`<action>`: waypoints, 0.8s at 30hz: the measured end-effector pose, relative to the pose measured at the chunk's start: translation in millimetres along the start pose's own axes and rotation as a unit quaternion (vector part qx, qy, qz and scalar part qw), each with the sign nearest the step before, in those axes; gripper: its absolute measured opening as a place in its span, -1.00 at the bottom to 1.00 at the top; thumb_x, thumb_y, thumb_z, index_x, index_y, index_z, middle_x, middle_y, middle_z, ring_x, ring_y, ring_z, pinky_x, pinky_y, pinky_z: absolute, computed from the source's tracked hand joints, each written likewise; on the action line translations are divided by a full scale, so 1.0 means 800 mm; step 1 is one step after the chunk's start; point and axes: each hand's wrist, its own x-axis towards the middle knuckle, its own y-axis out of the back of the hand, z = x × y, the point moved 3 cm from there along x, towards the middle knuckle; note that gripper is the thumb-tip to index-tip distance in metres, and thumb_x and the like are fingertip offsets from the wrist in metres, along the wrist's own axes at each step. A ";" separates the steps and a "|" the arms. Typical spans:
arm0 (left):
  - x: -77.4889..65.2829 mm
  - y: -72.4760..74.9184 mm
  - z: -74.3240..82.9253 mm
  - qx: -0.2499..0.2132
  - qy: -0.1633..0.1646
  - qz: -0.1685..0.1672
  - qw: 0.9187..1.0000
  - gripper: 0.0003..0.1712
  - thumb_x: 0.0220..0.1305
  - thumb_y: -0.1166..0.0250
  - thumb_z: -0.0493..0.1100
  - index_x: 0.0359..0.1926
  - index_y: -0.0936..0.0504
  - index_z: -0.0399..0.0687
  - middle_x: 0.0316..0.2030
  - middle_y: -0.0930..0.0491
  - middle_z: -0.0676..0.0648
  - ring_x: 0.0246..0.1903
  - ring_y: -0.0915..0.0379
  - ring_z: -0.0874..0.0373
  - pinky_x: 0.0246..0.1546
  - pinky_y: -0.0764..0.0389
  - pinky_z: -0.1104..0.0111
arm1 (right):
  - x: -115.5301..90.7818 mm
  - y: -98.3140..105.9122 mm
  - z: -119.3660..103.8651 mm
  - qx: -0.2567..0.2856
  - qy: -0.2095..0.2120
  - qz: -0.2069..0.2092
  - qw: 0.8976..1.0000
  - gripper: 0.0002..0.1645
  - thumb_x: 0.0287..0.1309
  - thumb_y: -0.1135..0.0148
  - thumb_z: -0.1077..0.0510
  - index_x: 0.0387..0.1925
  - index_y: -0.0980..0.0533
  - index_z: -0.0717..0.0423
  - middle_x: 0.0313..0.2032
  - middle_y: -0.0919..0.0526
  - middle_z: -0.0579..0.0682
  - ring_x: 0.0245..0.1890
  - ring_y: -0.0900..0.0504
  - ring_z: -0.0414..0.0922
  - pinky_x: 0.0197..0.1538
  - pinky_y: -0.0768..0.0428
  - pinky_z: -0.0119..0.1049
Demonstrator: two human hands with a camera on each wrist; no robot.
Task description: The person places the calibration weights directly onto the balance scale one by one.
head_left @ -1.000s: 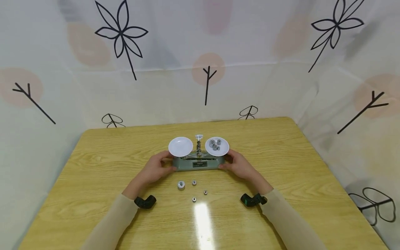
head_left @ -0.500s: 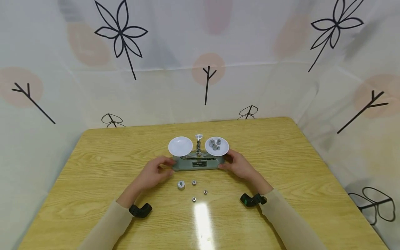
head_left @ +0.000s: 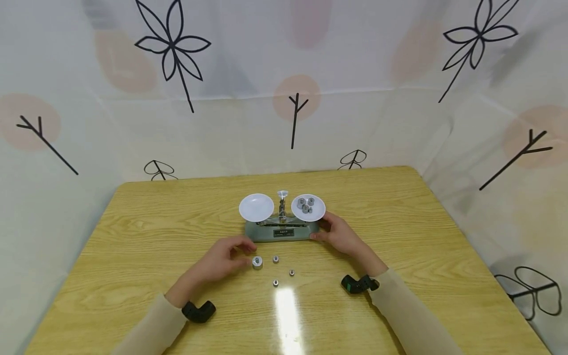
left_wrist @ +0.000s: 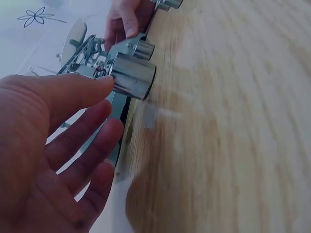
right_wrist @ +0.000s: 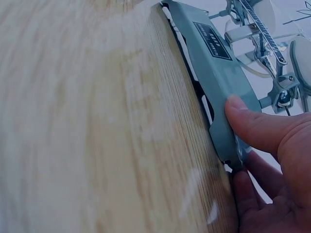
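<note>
While the balance (head_left: 284,232) stands on the table, its left pan (head_left: 256,207) bare and its right pan (head_left: 318,204) bearing four weights (head_left: 305,208), only one hand is plainly on it. The right hand (head_left: 339,236) holds the right end of the base, thumb on the front and fingers round the end. The left hand (head_left: 224,259) is at the balance's left end a second ago; now it is off and lower, beside the big weight (head_left: 257,263), with thumb and fingers parted and nothing in its grasp. In the left wrist view the thumb overlaps that weight, but whether it touches I cannot tell. What this seems to mean is that the right hand alone now steadies the base, while the left is free among the loose pieces; the pans look just as they do a second ago. Beyond the big weight, three small weights (head_left: 275,259) stand apart in front of the base. Farther out, a black device (head_left: 198,312) sits at each wrist, below pale sleeves (head_left: 412,315). Wood-grained table (head_left: 155,236) surrounds everything, and a patterned cloth (head_left: 222,123) hangs behind.
</note>
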 end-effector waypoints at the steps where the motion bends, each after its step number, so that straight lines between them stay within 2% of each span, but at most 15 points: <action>1: 0.000 -0.002 0.001 0.001 -0.002 -0.003 1.000 -0.69 0.23 -0.41 -0.25 0.01 -0.66 -0.03 -0.10 -0.65 0.08 -0.09 -0.55 0.11 -0.13 -0.52 0.26 | 0.000 0.000 0.001 0.002 -0.001 0.000 1.000 -0.25 0.12 -0.36 0.45 0.34 -0.31 0.42 0.28 -0.40 0.34 0.30 -0.37 0.23 0.31 -0.35 0.09; 8: -0.002 -0.013 0.009 -0.003 -0.013 -0.023 1.000 -0.70 0.24 -0.42 -0.22 0.00 -0.65 -0.02 -0.13 -0.63 0.13 -0.12 -0.55 0.16 -0.13 -0.53 0.31 | 0.000 0.000 0.002 -0.007 0.003 0.002 1.000 -0.26 0.12 -0.37 0.44 0.33 -0.32 0.42 0.26 -0.42 0.34 0.28 -0.40 0.23 0.29 -0.38 0.10; 12: -0.002 -0.017 0.008 -0.010 -0.009 -0.029 0.999 -0.70 0.24 -0.43 -0.24 0.00 -0.65 -0.03 -0.12 -0.62 0.12 -0.11 -0.55 0.18 -0.08 -0.54 0.30 | 0.001 0.000 0.003 -0.007 0.001 0.005 1.000 -0.26 0.11 -0.37 0.44 0.32 -0.33 0.43 0.26 -0.42 0.34 0.29 -0.39 0.24 0.30 -0.37 0.08; 17: -0.002 -0.017 0.015 -0.013 -0.007 -0.027 1.000 -0.72 0.22 -0.43 -0.29 -0.05 -0.64 -0.05 -0.14 -0.63 0.04 -0.13 -0.56 0.09 -0.08 -0.56 0.23 | 0.001 0.000 0.003 -0.008 -0.001 0.010 1.000 -0.26 0.10 -0.38 0.44 0.32 -0.33 0.44 0.27 -0.41 0.35 0.31 -0.37 0.23 0.32 -0.35 0.06; 21: -0.002 -0.017 0.019 -0.008 -0.016 -0.026 1.000 -0.73 0.20 -0.44 -0.30 -0.08 -0.64 -0.03 -0.17 -0.62 0.07 -0.15 -0.55 0.13 -0.09 -0.56 0.25 | 0.000 0.000 0.002 -0.008 -0.005 0.008 1.000 -0.26 0.11 -0.37 0.44 0.32 -0.33 0.43 0.28 -0.41 0.35 0.31 -0.37 0.23 0.32 -0.35 0.06; 22: -0.002 -0.018 0.013 -0.006 -0.019 -0.026 0.999 -0.72 0.20 -0.45 -0.27 -0.08 -0.64 0.00 -0.17 -0.61 0.11 -0.15 -0.55 0.16 -0.09 -0.57 0.26 | 0.000 0.000 0.003 -0.011 -0.005 0.008 1.000 -0.26 0.11 -0.37 0.44 0.32 -0.32 0.44 0.27 -0.41 0.35 0.31 -0.37 0.24 0.31 -0.35 0.07; 24: -0.002 -0.018 0.014 0.000 -0.023 -0.026 0.999 -0.72 0.20 -0.45 -0.28 -0.08 -0.64 0.00 -0.17 -0.61 0.11 -0.16 -0.54 0.18 -0.10 -0.57 0.27 | 0.003 -0.001 0.013 -0.012 -0.006 0.009 1.000 -0.25 0.11 -0.37 0.44 0.33 -0.31 0.43 0.28 -0.40 0.35 0.31 -0.36 0.24 0.31 -0.35 0.08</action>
